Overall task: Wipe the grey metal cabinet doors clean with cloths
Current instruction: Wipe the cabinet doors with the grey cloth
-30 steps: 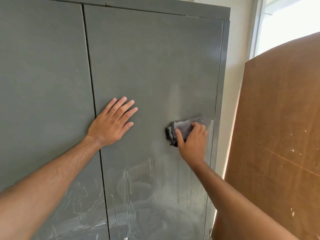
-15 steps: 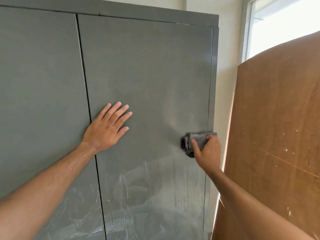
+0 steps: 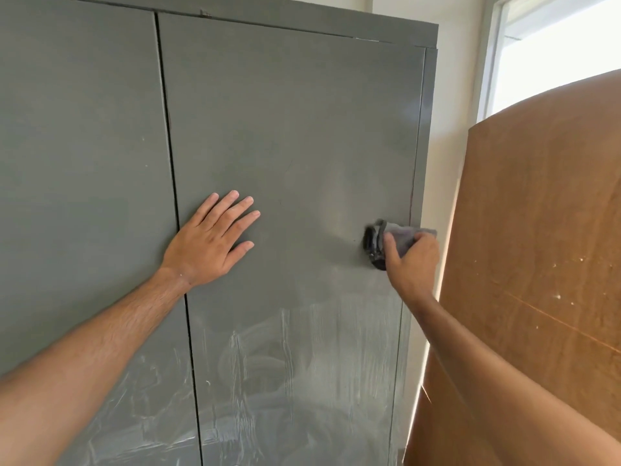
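Your left door [image 3: 84, 163] takes up the left edge of the view, smeared with pale streaks towards its bottom. The seam [image 3: 173, 183] between the two doors runs down just past it. Your left hand [image 3: 208, 243] lies flat on the right door [image 3: 295, 129], fingers straight and slightly spread, its heel right at the seam. The right door carries the same whitish wipe marks [image 3: 285, 358] across its lower part, while the upper part looks even and dull. At that door's right edge your right hand [image 3: 411, 264] grips the dark cloth [image 3: 386, 240], bunched under curled fingers and pressed against the metal, with a corner of it reaching past the cabinet's side. Beyond the cabinet stands a pale wall [image 3: 450, 163], then a brown board [image 3: 544, 264] leaning close beside your right arm, and a bright window [image 3: 557, 55] above it. Since a second ago the cloth has travelled from the middle of the right door out to its right edge; your left hand has stayed planted.
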`<action>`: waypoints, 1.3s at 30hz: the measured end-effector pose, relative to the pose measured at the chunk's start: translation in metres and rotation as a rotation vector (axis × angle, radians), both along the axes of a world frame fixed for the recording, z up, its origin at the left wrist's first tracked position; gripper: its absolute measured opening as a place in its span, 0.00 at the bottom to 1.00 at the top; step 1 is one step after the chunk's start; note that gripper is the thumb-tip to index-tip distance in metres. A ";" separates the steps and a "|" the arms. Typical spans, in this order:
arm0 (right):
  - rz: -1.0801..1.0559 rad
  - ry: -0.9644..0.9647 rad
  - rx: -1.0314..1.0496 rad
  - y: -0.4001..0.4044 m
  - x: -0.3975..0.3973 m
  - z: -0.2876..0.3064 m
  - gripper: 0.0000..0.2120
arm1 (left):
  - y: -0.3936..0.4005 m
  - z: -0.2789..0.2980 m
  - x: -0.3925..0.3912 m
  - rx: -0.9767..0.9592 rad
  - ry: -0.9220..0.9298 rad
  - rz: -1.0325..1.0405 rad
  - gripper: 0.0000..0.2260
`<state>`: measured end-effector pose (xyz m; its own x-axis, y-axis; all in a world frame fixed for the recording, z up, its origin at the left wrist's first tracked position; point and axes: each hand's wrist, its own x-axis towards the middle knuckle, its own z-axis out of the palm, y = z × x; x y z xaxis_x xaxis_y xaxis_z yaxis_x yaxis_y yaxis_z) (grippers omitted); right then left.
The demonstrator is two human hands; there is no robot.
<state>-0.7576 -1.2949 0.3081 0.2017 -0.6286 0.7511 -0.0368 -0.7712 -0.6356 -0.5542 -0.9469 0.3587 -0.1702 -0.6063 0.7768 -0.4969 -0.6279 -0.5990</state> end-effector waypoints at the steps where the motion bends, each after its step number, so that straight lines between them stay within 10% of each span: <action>1: 0.029 0.000 0.004 0.010 0.005 -0.006 0.28 | 0.000 0.000 -0.001 -0.003 0.002 -0.001 0.26; 6: 0.076 0.269 -0.109 0.032 -0.015 -0.106 0.27 | 0.001 0.001 -0.002 0.000 0.016 -0.011 0.26; 11: -0.001 0.028 0.070 0.002 0.003 -0.032 0.32 | 0.001 -0.001 -0.001 -0.009 0.014 -0.014 0.27; 16: 0.106 0.320 -0.091 0.045 -0.015 -0.121 0.23 | 0.002 0.000 -0.003 -0.008 0.020 -0.022 0.27; 22: 0.055 0.040 0.099 0.021 -0.004 -0.074 0.23 | 0.001 -0.001 -0.003 -0.016 0.023 -0.025 0.27; 27: 0.139 0.338 -0.058 0.051 -0.013 -0.135 0.26 | 0.002 0.000 -0.004 -0.013 0.020 -0.030 0.27; 33: 0.100 0.086 0.147 0.027 0.016 -0.089 0.29 | 0.001 0.000 -0.003 -0.024 0.016 -0.020 0.27; 39: 0.181 0.323 0.063 0.078 -0.002 -0.137 0.24 | 0.001 -0.001 -0.004 -0.020 0.025 -0.033 0.27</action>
<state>-0.7597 -1.2165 0.1710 0.5341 -0.6042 0.5914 -0.1096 -0.7431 -0.6602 -0.5581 -0.9462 0.3582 -0.1700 -0.5853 0.7928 -0.5320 -0.6227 -0.5738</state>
